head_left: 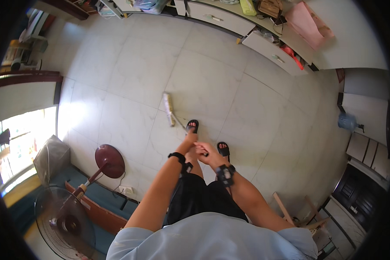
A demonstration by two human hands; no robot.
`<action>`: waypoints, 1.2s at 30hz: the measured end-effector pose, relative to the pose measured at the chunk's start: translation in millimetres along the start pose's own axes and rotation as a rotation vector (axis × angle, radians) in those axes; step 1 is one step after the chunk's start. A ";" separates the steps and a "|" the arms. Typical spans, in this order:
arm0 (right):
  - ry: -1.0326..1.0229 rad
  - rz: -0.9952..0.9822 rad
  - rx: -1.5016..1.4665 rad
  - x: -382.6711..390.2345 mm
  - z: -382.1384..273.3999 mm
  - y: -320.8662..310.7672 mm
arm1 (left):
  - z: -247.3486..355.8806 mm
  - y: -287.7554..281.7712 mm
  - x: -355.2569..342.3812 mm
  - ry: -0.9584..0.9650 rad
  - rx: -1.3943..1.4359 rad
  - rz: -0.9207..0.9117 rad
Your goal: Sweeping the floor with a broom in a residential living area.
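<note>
Left hand (190,138) and right hand (206,152) curled around a mop handle (180,123), floor work under way

Fingers of both hands are bent in around the handle, the left lower down and farther forward, the right just behind it, nearer the body. The left hand is slightly blurred, so its exact finger placement cannot be told. A dark bit, probably the handle's upper end, pokes out of the right fist. Black straps sit around both wrists.

From the hands the handle slants forward and left, passing beside the left sandal (193,126), down to a pale, narrow mop head (168,109). The head rests on the floor (138,60), just beyond the toes, and looks smeared by motion. The right sandal (223,149) is set a little farther back.

As for progress, the work seems to be in full swing: the mop is down on the tiles and in use, not put aside. How much is done is hard to say. No wet edge or line of dirt separates treated tiles from untreated ones, and glare by the window (24,132) hides that side. What remains cannot be measured either.

Farther out, white drawers (214,18) curve along the top, with a pink bag (307,27) above them. A standing fan (72,225) is at lower left beside a teal bench (100,197); a blue water jug (347,121) is at far right.
</note>
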State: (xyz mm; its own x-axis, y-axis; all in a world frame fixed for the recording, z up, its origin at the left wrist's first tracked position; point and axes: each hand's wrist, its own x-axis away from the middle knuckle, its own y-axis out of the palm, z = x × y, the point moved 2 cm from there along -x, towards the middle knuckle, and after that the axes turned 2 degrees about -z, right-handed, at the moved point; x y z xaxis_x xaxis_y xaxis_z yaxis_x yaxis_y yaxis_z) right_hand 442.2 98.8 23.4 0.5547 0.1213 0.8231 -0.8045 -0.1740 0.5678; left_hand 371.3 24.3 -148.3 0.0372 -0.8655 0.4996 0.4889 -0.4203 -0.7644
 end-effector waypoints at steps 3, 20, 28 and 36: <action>-0.073 0.092 -0.129 38.8 -29.9 -13.6 | 53.9 -21.4 -34.8 0.164 0.028 -0.101; -0.083 0.174 -0.283 76.4 -65.4 69.7 | 80.0 -156.7 -37.9 -0.389 1.350 0.266; 0.216 -0.168 -0.527 -12.0 -93.7 34.6 | -4.8 -135.1 -44.8 -0.881 1.515 0.374; -0.507 -0.245 0.080 26.4 -162.3 -60.5 | 82.6 -90.5 -143.1 -0.111 0.472 0.050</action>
State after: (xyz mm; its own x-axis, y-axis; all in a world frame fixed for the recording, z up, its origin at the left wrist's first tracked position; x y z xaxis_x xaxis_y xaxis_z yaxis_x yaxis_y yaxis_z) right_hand 471.1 271.1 10.6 0.7715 -0.3136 0.5536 -0.6318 -0.2757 0.7244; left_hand 393.8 208.7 -117.0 0.1507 -0.8365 0.5268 0.8248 -0.1873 -0.5335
